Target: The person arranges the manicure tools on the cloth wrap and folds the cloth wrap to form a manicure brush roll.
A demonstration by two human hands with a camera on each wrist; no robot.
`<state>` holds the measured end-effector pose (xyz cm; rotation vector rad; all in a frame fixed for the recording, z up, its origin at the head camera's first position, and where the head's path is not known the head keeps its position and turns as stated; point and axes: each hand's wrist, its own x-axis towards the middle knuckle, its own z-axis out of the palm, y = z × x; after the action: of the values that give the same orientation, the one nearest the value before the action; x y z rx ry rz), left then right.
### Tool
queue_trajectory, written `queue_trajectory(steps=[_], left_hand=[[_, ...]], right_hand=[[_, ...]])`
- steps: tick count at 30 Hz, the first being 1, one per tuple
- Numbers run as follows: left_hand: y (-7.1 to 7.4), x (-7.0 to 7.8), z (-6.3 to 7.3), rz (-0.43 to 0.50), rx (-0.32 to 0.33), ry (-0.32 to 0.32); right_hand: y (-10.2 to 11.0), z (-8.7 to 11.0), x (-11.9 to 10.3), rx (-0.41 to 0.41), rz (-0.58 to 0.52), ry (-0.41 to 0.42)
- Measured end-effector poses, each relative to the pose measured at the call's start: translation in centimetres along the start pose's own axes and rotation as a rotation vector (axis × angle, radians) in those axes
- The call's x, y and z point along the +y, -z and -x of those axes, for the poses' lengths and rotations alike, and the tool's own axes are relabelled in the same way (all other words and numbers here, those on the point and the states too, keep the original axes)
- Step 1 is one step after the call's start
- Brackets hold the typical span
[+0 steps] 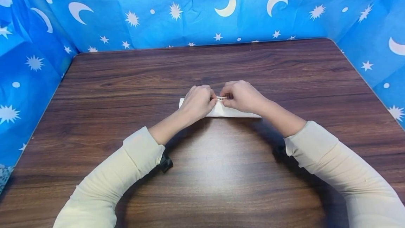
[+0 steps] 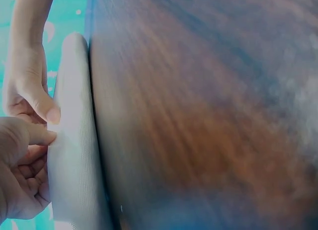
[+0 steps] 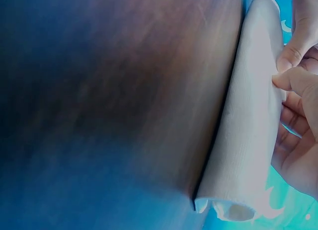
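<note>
A white rolled cloth [image 1: 234, 113] with a finely ribbed surface lies crosswise on the brown wooden table [image 1: 218, 171]. At its middle, my left hand [image 1: 198, 100] pinches the upper edge between thumb and forefinger. Close beside it my right hand [image 1: 243, 96] does the same, the thumbs nearly meeting. A thin pale ridge [image 1: 222, 97] shows between the fingertips; whether it is a fold of the cloth or a separate strand, I cannot tell. In the right wrist view the near end of the roll [image 3: 238, 210] is an open, hollow tube.
Blue sheeting [image 1: 202, 6] with white moons and stars stands behind the table and along both sides. Dark wrist gear [image 1: 166, 163] shows beneath the left cream sleeve [image 1: 126, 164].
</note>
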<state>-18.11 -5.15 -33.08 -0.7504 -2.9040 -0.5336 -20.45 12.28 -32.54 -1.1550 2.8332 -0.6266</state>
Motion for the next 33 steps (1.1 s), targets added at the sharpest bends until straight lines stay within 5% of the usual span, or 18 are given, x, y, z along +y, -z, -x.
queue_trajectory(steps=[10, 17, 22, 33], left_hand=[[0.1, 0.1, -0.1, 0.003, -0.036, 0.013], [0.4, 0.2, -0.2, 0.042, -0.049, 0.045], [0.4, 0.2, -0.4, 0.068, -0.004, 0.004], [0.3, 0.3, -0.6, -0.093, -0.048, -0.083]], right_hand=[[-0.4, 0.0, 0.0, 0.037, 0.104, 0.069], [-0.2, 0.3, -0.3, 0.045, 0.101, 0.012], [0.1, 0.4, -0.4, 0.092, 0.123, -0.023], [-0.1, 1.0, -0.6, 0.114, 0.151, 0.041]])
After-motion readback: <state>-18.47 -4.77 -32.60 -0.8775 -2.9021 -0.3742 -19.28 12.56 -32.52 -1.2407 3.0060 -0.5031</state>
